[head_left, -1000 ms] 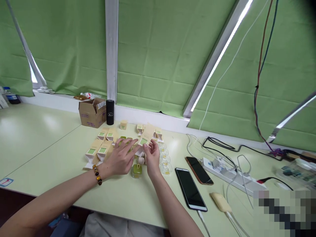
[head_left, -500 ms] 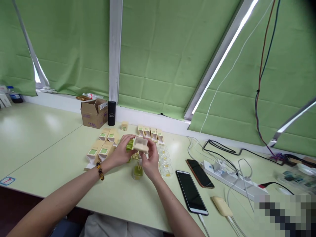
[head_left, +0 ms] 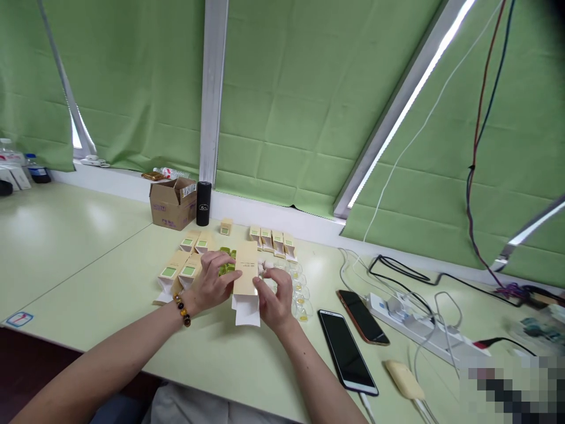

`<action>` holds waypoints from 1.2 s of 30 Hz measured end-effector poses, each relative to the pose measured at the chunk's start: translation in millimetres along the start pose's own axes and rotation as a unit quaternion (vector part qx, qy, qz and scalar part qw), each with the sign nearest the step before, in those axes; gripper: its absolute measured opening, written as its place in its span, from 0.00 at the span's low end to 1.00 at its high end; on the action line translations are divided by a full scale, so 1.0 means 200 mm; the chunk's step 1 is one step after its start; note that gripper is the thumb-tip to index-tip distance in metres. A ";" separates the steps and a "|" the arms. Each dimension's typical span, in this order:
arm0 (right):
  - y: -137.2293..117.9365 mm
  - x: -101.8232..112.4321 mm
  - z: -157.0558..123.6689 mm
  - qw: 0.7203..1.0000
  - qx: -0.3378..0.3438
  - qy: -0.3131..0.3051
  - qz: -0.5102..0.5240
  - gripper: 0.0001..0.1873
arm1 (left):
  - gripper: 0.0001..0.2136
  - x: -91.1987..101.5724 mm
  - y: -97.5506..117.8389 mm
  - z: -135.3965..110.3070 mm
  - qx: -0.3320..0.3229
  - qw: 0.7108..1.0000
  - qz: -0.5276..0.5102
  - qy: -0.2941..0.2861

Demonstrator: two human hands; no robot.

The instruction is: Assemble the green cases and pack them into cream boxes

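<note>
the left hand [head_left: 210, 286] is half closed, its fingers bent onto the left edge of a tan carton [head_left: 246, 272]. the right hand [head_left: 276, 297] grips the carton's right edge, thumb on the front and the other fingers curled behind. the carton stands upright between the two hands, plain side toward the camera, with its white flaps [head_left: 247, 311] hanging open at the lower end, close over the table [head_left: 88, 247].

a bead bracelet [head_left: 183, 310] sits on the left wrist. just beyond the left fingers are green bottles [head_left: 227, 266], and to that hand's left lie more cartons [head_left: 179, 271] with green labels. a row of small boxes [head_left: 273, 241] stands beyond both hands. just right of the right hand are clear caps [head_left: 301, 295]; farther right lie two phones [head_left: 347, 351] and a power strip [head_left: 415, 321].
</note>
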State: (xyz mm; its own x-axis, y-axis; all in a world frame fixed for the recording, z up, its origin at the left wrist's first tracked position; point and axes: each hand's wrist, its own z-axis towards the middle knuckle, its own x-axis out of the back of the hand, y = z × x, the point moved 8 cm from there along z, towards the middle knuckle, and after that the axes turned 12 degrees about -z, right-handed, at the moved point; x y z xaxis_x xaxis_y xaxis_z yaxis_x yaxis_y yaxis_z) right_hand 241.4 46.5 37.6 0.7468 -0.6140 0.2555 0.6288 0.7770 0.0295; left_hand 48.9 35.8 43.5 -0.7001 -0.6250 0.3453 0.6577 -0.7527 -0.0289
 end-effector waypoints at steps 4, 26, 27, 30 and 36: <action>-0.02 0.01 0.00 1.000 0.013 -0.002 0.008 0.30 | 0.19 0.01 0.01 -0.02 -0.004 1.000 0.021 0.009; 0.02 -0.16 -0.07 0.899 -0.297 -0.046 0.320 0.28 | 0.24 -0.03 0.03 0.06 0.085 0.977 -0.197 0.007; 0.02 -0.16 -0.05 0.886 -0.313 -0.043 0.338 0.27 | 0.22 -0.03 0.04 0.07 0.081 0.976 -0.202 0.000; 0.02 -0.14 -0.01 0.868 -0.346 -0.030 0.355 0.22 | 0.18 -0.03 0.03 0.07 0.094 0.976 -0.194 -0.002; 0.10 -0.12 -0.02 0.889 -0.380 -0.027 0.255 0.15 | 0.30 -0.10 0.01 0.04 0.104 0.969 -0.215 -0.059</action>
State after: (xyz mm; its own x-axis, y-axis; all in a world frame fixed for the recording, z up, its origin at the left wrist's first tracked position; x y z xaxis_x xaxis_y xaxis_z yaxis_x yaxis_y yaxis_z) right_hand 236.9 75.9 27.7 0.9781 -0.1856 0.0945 0.1914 0.6220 -0.7593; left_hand 66.3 47.3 43.8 -0.8933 -0.2250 0.3891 0.3623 -0.8728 0.3271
